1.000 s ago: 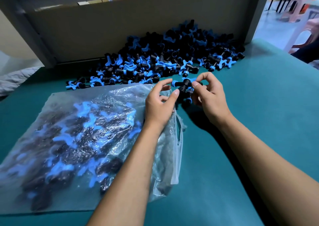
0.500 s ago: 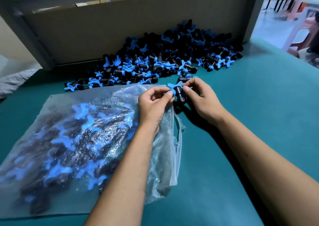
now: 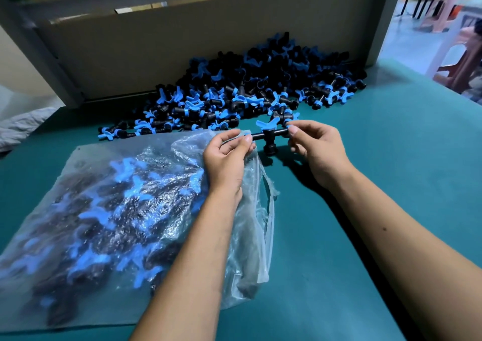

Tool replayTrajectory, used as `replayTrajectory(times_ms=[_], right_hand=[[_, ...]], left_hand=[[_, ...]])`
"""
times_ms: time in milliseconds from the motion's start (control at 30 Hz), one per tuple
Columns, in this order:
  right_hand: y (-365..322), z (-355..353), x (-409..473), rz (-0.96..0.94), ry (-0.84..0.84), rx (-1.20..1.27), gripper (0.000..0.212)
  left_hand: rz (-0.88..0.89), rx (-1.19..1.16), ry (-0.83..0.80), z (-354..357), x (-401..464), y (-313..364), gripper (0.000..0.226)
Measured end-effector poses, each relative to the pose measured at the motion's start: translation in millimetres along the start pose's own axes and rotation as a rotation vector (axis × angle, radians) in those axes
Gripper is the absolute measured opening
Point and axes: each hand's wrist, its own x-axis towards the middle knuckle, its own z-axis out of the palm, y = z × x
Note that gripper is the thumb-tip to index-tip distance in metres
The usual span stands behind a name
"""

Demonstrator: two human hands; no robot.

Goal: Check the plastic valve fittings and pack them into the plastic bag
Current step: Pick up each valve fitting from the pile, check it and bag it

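A black valve fitting [image 3: 268, 137] with a blue winged handle is held level between both hands, just above the green table. My left hand [image 3: 227, 158] pinches its left end and my right hand [image 3: 317, 150] pinches its right end. Under my left wrist lies a clear plastic bag [image 3: 109, 210], its mouth facing right, holding several black-and-blue fittings. A large pile of loose fittings [image 3: 247, 90] lies against the back board behind the hands.
A grey-brown board [image 3: 182, 48] walls off the back of the green table [image 3: 391, 184]. White cloth [image 3: 18, 127] lies off the table's left edge. Stools [image 3: 459, 61] stand beyond the right edge.
The fitting was bunched close between both hands; now the hands have drawn apart and hold it stretched out level by its two ends.
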Motion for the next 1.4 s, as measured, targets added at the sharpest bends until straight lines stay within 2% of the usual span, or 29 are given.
replayTrajectory(times_ms=[133, 233, 300, 400, 467, 567, 700, 767, 800, 900, 933, 1000, 1067, 1100, 1200, 1267, 1367, 1400], right_hand=[[2, 4, -3, -0.073, -0.196, -0.183, 0.007], [0, 2, -3, -0.069, -0.257, -0.163, 0.008], [-1, 1, -3, -0.058, -0.213, -0.111, 0.008], [1, 0, 0, -0.022, -0.01, 0.011, 0.01], [2, 0, 2, -0.028, 0.065, 0.031, 0.009], [7, 2, 0, -0.143, 0.105, -0.206, 0.017], [6, 9, -6, -0.242, -0.119, -0.419, 0.036], [6, 9, -6, -0.305, -0.15, -0.48, 0.036], [5, 9, -6, -0.287, -0.14, -0.43, 0.03], [-2, 8, -6, -0.056, -0.055, -0.038, 0.009], [-4, 4, -4, 0.037, -0.015, 0.101, 0.011], [-11, -5, 1, 0.22, 0.031, 0.391, 0.022], [-16, -13, 4, 0.355, 0.033, 0.649, 0.03], [-16, -16, 4, 0.388, 0.02, 0.722, 0.034], [-14, -18, 6, 0.411, 0.005, 0.762, 0.038], [-13, -14, 5, 0.391, 0.013, 0.688, 0.032], [-9, -7, 2, 0.239, -0.015, 0.435, 0.006], [-7, -5, 1, 0.171, -0.056, 0.33, 0.011]], left_hand=[[0.027, 0.195, -0.159, 1, -1, -6, 0.035], [0.081, 0.261, -0.203, 2, -2, -6, 0.028], [0.076, 0.228, -0.186, 2, -4, -3, 0.02], [0.061, 0.159, -0.094, 2, -4, -1, 0.014], [0.059, 0.161, -0.082, 4, -6, -1, 0.012], [0.033, 0.114, -0.009, 6, -9, 0, 0.009], [0.045, 0.084, 0.03, 7, -9, 4, 0.011], [0.075, 0.093, -0.003, 13, -12, 4, 0.013], [0.107, 0.117, -0.025, 17, -14, 4, 0.014], [0.245, 0.307, -0.093, 23, -18, 5, 0.021], [0.292, 0.424, -0.107, 23, -19, 7, 0.023], [0.398, 0.825, -0.126, 21, -18, 9, 0.025], [0.43, 1.261, -0.15, 17, -18, 11, 0.05], [0.397, 1.355, -0.164, 16, -17, 12, 0.058], [0.257, 1.326, -0.172, 13, -13, 14, 0.062], [0.224, 1.283, -0.135, 11, -13, 18, 0.048], [0.2, 1.14, -0.047, 7, -12, 23, 0.023], [0.191, 1.079, -0.016, 6, -11, 25, 0.018]])
